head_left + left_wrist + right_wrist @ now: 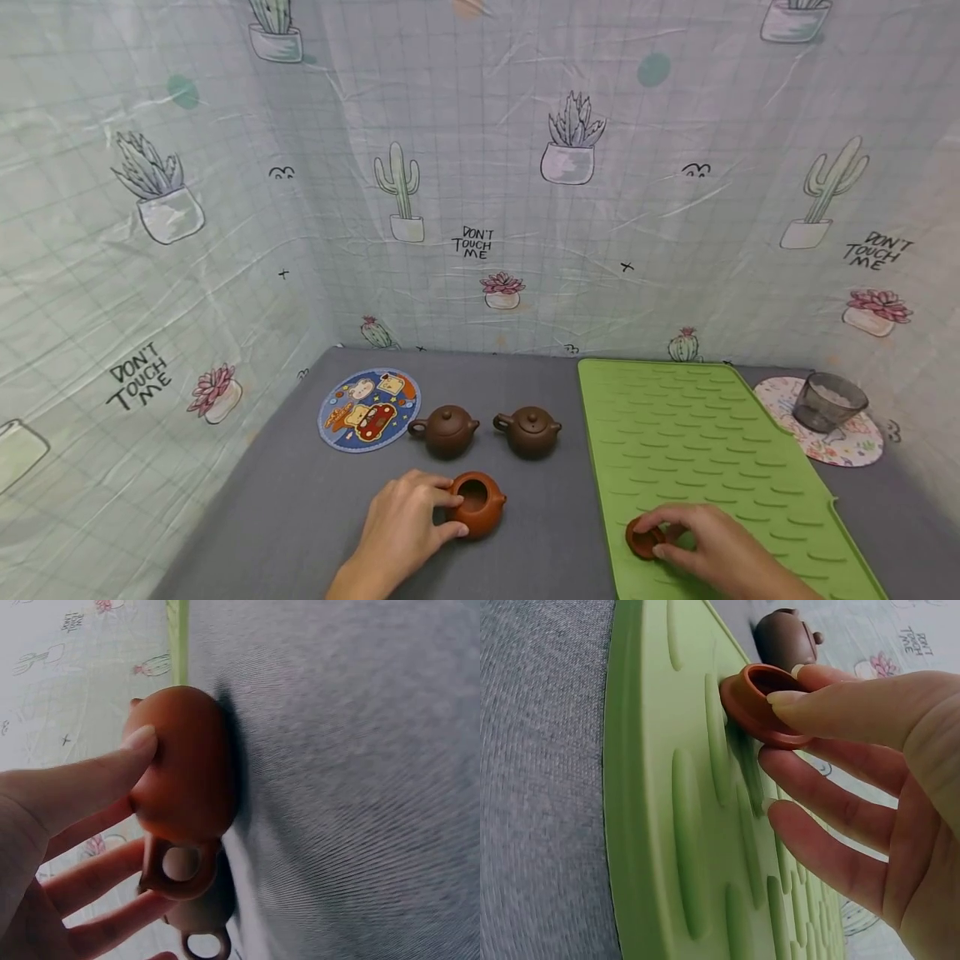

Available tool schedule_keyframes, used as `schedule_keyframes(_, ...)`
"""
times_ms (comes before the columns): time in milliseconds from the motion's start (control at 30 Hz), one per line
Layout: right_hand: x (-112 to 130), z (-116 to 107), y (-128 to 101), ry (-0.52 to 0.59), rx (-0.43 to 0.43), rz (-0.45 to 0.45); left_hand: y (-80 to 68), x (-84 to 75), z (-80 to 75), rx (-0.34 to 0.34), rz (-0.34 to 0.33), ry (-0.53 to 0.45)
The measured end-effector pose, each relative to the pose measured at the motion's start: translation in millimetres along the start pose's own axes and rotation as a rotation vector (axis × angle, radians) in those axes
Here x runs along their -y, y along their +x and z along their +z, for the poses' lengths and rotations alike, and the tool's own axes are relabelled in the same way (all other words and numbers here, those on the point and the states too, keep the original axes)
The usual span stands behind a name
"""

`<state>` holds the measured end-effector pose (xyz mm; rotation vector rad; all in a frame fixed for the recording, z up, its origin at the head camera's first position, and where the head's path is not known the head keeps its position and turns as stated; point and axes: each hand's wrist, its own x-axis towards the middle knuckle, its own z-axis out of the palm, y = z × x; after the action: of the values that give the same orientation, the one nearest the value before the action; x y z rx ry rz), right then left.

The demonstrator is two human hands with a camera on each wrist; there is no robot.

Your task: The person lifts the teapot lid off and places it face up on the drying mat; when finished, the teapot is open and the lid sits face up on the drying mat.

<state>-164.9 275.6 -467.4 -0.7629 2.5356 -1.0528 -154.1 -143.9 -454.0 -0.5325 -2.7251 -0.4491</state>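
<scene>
My left hand (408, 518) grips an orange-brown clay teapot (489, 518) by its side, thumb near me and fingers at the far side of the rim. The teapot stands upright on the grey cloth with its round mouth uncovered and its spout to the right; in the left wrist view its loop handle (154, 874) shows beside the fingers. Over the near left part of the green mat (675, 450), my right hand (705, 540) pinches a matching teapot lid (638, 546) between thumb and fingers. Its hollow underside faces up, and its edge is right at the mat in the right wrist view.
Two dark brown lidded teapots, one left (442, 437) and one right (531, 437), stand behind the orange-brown one. A blue cartoon-print round mat (337, 429) lies at the back left. Beyond the green mat, a smoky clear cup (819, 410) stands on a floral round mat (855, 446). Printed sheeting encloses the table.
</scene>
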Motion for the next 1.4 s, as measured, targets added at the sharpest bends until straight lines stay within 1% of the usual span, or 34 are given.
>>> schedule_keyframes(100, 1.0, -3.6, 0.4, -0.004, 0.010, -0.001, 3.1, 1.3, -3.6, 0.046, -0.006, -0.020)
schedule_keyframes(167, 0.3, -5.4, 0.1, 0.020, 0.026, -0.005, 4.9, 2.5, -5.9, 0.083, -0.012, -0.033)
schedule_keyframes(267, -2.1, -6.3, -1.0, 0.046, 0.032, -0.035, 6.2, 3.3, -8.0, 0.108, -0.011, -0.039)
schedule_keyframes(367, -4.2, -7.1, -2.4, 0.037, 0.023, -0.052, 6.7, 3.9, -8.9, 0.117, -0.005, -0.044)
schedule_keyframes(633, -0.2, -5.7, -3.9, 0.014, -0.011, -0.005, 5.7, 3.4, -10.1, 0.110, 0.007, -0.059)
schedule_keyframes(767, 3.9, -4.6, -2.8, -0.044, -0.053, -0.015, 7.6, 2.1, -12.5, 0.108, 0.010, -0.056)
schedule_keyframes(867, 7.6, -4.3, -2.3, -0.083, -0.080, 0.006, 9.0, 1.0, -14.1, 0.104, 0.011, -0.051)
schedule_keyframes(1000, 13.3, -5.2, -2.0, -0.138, -0.131, 0.033, 10.2, -1.0, -15.7, 0.084, 0.020, -0.033)
schedule_keyframes(1100, 18.0, -7.0, -0.5, -0.196, -0.178, 0.031, 11.4, -2.6, -17.0, 0.066, 0.032, -0.014)
schedule_keyframes(1300, 29.7, -13.4, 5.8, -0.295, -0.237, 0.028, 19.8, -7.5, -20.1, 0.055, 0.031, -0.007)
schedule_keyframes(1400, 36.3, -17.3, 10.8, -0.322, -0.260, 0.009, 25.2, -11.4, -20.3, 0.032, 0.028, -0.005)
